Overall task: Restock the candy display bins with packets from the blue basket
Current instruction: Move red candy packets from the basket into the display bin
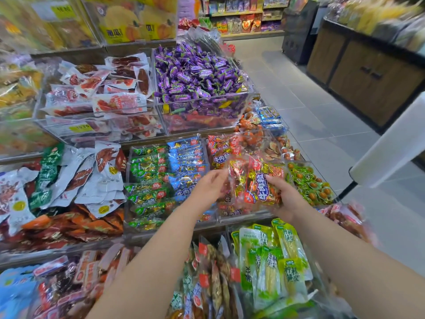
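My right hand [288,195] grips a clear packet of red and gold wrapped candies [255,180] by its lower right edge, holding it just above the bin of matching red packets [222,148]. My left hand [210,185] reaches in from the left, fingers stretched toward the packet's left edge; the blur hides whether they touch it. To the left lie bins of blue packets [186,157] and green packets [147,180]. The blue basket is out of view.
A clear bin of purple wrapped candies [197,72] stands on the tier above, with sausage packs [103,93] to its left. Green pickle packs [273,268] fill the lower tier. A tiled aisle [322,116] runs on the right, past a dark wooden cabinet [368,72].
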### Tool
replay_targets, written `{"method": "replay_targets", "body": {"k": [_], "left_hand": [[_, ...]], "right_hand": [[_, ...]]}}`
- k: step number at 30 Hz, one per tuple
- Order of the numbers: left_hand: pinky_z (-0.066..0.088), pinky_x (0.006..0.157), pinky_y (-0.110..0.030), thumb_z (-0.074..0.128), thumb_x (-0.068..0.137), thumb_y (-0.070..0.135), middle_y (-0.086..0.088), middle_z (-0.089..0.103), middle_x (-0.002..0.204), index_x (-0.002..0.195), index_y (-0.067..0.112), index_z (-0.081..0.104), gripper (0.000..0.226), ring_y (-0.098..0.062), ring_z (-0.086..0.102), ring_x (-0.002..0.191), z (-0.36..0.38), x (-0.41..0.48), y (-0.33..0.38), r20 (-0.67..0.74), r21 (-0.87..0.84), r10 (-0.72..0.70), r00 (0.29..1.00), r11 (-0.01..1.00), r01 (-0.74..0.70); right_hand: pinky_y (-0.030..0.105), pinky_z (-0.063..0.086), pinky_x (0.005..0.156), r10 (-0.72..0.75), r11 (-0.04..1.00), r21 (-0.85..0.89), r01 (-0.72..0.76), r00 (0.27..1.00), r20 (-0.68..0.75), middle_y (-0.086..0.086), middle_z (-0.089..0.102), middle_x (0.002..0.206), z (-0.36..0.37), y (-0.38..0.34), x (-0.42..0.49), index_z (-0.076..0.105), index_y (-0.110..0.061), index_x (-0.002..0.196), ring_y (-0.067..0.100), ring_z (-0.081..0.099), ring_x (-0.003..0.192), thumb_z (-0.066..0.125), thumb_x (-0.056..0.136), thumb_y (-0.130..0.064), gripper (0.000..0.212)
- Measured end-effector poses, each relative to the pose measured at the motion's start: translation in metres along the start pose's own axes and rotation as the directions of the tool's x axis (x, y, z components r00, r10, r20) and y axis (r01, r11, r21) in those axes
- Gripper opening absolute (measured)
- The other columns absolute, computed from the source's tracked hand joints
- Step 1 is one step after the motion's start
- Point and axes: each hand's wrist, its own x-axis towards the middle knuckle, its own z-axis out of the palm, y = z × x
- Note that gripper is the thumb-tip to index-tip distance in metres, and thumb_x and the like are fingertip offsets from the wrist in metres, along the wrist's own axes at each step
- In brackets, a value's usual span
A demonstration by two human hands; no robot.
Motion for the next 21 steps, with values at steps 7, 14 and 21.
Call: {"method": "replay_targets", "body": {"k": [7,14,21], "left_hand": [[0.056,0.066,-0.040,0.057,0.094,0.013,-0.005,0.069,0.087,0.098,0.015,0.061,0.007,-0.021,0.068,0.076,0.026,0.008,0.023,0.066,-0.425,-0.089,0.994,0.899,0.109],[0.058,0.070,-0.048,0.054,0.094,0.033,0.012,0.018,0.154,0.146,0.022,0.031,0.058,-0.024,0.015,0.143,0.007,0.024,0.029,0.039,-0.398,-0.232,0.972,0.889,0.228],[0.058,0.062,-0.034,0.068,0.082,-0.004,-0.005,0.057,0.124,0.126,0.019,0.042,0.056,-0.022,0.072,0.085,0.008,0.031,0.024,0.045,-0.223,-0.229,0.972,0.946,0.234]], "right_hand": [[0.034,0.057,0.059,-0.013,0.994,-0.108,0.020,0.998,0.057,0.010,0.073,0.095,-0.013,-0.026,0.002,0.050,-0.009,0.124,0.024,0.071,0.078,0.074,0.070,-0.019,0.061],[0.053,0.048,0.095,-0.007,0.982,-0.188,-0.011,0.995,-0.097,0.012,0.068,0.111,-0.048,-0.046,0.026,0.040,-0.015,0.134,0.032,0.065,0.102,0.082,0.064,-0.024,0.083],[0.055,0.042,0.100,0.046,0.963,-0.261,-0.061,0.997,-0.063,0.015,0.048,0.137,-0.049,-0.051,0.047,0.025,-0.022,0.145,0.033,0.052,0.118,0.083,0.060,-0.032,0.103]]}}
